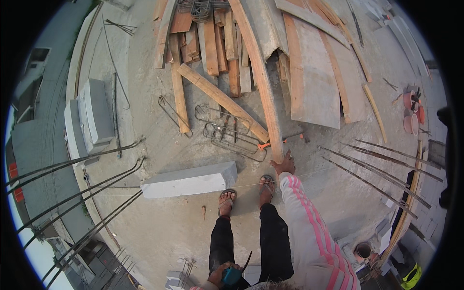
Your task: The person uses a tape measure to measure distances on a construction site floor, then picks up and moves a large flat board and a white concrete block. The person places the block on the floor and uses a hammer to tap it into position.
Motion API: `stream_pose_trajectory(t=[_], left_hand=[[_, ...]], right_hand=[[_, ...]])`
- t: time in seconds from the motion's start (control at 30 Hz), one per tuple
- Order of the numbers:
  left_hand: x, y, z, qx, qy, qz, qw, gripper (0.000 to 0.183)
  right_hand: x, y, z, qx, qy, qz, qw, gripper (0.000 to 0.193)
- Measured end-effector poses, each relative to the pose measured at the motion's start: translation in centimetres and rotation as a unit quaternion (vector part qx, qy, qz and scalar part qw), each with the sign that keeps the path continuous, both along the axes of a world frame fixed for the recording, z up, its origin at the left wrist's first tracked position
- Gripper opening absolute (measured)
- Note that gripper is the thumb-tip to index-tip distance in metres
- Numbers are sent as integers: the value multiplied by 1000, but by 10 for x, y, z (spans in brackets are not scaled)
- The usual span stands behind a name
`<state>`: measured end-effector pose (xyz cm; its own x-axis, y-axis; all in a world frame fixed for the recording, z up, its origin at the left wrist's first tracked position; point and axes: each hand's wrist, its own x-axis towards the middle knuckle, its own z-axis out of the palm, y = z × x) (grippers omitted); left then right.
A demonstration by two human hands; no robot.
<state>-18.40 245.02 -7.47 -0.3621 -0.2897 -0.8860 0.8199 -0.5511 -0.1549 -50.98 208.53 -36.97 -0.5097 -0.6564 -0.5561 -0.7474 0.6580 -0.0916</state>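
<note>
A: What is the right hand (284, 164) doing?

B: It is gripping the near end of a long board (263, 84), and its fingers are bending around the wood.

A: Where is this board lying?

B: It is stretching from the far side of the concrete slab (164, 229) toward the person, passing between the loose planks (209, 46) and the wide panels (316, 72). Whether its near end is touching the slab, I cannot tell.

A: And the left hand (220, 276)?

B: It is holding a teal object (231, 276), from which a dark strip is sticking out. Its exact kind I cannot tell.

A: What is lying around?

B: A pale block (191, 181) is lying near the feet (226, 200), and bent steel loops (234, 142) are lying beyond it. An orange tool (293, 139) is lying partly behind the board. More blocks (96, 113) are standing near the slab's left edge, and reddish buckets (411, 123) near its right edge.
</note>
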Motion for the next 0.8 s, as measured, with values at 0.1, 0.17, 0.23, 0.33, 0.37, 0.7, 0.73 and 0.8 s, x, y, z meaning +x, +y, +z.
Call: stream_pose_trajectory(t=[0.1,0.17,0.23,0.33,0.37,0.7,0.73,0.8], left_hand=[[-14,-1,-13,34,-35,30,998,43],[-15,-15,-21,41,-52,15,998,43],[-19,-39,-35,38,-58,-6,998,42],[-27,-77,-61,31,-54,-40,997,41],[-32,-89,-69,28,-52,-56,997,41],[-48,-149,-74,-5,-70,-143,987,38],[-50,-154,-71,-10,-70,-148,986,38],[-51,-162,-61,-14,-67,-159,985,37]], right_hand=[[3,-11,-35,-45,-62,-44,996,109],[4,-10,-42,-76,-97,-77,989,91],[5,-18,-43,-114,-126,-94,981,82],[24,-42,-34,-182,-211,-118,953,68],[33,-59,-31,-199,-240,-124,942,66],[41,-237,51,-297,-417,-139,847,80],[26,-239,68,-293,-408,-137,854,81],[-7,-232,105,-280,-396,-128,865,81]])
